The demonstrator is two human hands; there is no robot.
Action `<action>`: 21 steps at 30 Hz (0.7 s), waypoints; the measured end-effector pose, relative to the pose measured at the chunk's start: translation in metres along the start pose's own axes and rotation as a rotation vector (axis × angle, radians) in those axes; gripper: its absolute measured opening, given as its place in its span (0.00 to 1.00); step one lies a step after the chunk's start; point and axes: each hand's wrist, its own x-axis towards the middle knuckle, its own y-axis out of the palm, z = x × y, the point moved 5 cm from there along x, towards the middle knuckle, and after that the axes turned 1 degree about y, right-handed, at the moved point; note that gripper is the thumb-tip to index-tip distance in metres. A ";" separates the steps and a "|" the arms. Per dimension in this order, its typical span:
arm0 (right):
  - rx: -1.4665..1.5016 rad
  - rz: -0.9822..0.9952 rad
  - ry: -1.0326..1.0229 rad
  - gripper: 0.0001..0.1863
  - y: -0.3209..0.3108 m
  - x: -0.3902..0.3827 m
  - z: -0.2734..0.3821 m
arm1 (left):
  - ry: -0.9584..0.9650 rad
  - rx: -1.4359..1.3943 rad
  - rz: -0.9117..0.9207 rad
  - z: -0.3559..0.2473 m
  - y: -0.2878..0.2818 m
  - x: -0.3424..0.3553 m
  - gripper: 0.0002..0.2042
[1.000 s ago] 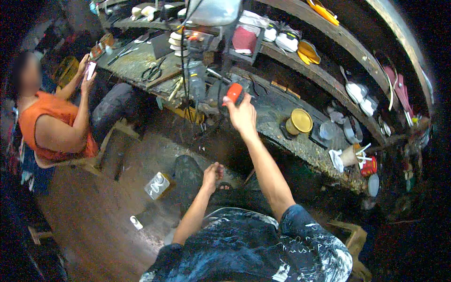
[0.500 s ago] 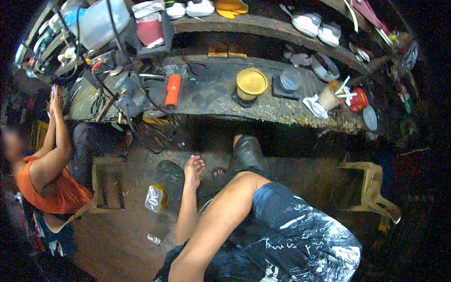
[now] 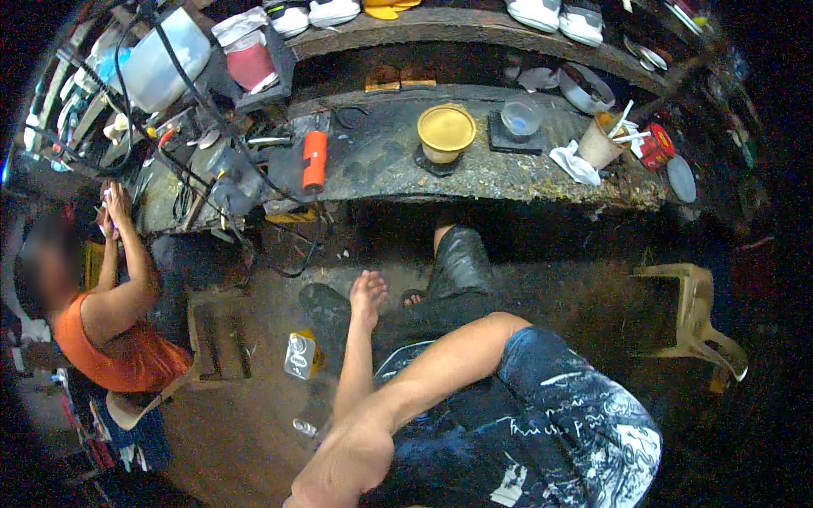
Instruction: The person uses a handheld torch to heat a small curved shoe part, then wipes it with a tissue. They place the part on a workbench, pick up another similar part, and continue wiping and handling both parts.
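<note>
My left hand (image 3: 368, 298) is raised over the floor in front of my lap. Its fingers are slightly bent and hold nothing. My right forearm lies across my body, bare below the dark printed sleeve (image 3: 559, 381). At the lower edge, the back of my right hand (image 3: 345, 461) rests by my upper left arm; its fingers are hidden. On the workbench (image 3: 364, 173) before me stand a tub with a yellow lid (image 3: 447, 129) and an orange cylinder (image 3: 314, 161). Neither hand touches them.
At left sits another person in an orange top (image 3: 127, 343), hands (image 3: 113, 207) raised. A plastic chair (image 3: 690, 313) stands at right. A container (image 3: 301, 356) lies on the floor. Shoes (image 3: 533, 13) line the shelf; a cup (image 3: 600, 140) holds brushes. Cables hang at left.
The view has shifted, so the bench sits a little further left. My right forearm shows further down, with the back of the hand in view. The other person's hands have come lower.
</note>
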 end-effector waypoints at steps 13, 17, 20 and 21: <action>-0.178 0.060 -0.025 0.19 -0.013 0.005 0.014 | 0.005 -0.063 -0.046 0.001 -0.012 -0.003 0.24; -0.740 -1.076 0.559 0.12 -0.163 -0.144 0.081 | 0.097 0.010 -0.122 0.000 -0.008 -0.002 0.21; -1.658 -1.837 0.997 0.15 -0.262 -0.254 0.154 | 0.118 -0.039 -0.103 -0.002 0.000 0.001 0.29; -2.004 -1.689 1.074 0.20 -0.283 -0.268 0.167 | 0.117 0.020 -0.111 -0.004 0.001 0.002 0.30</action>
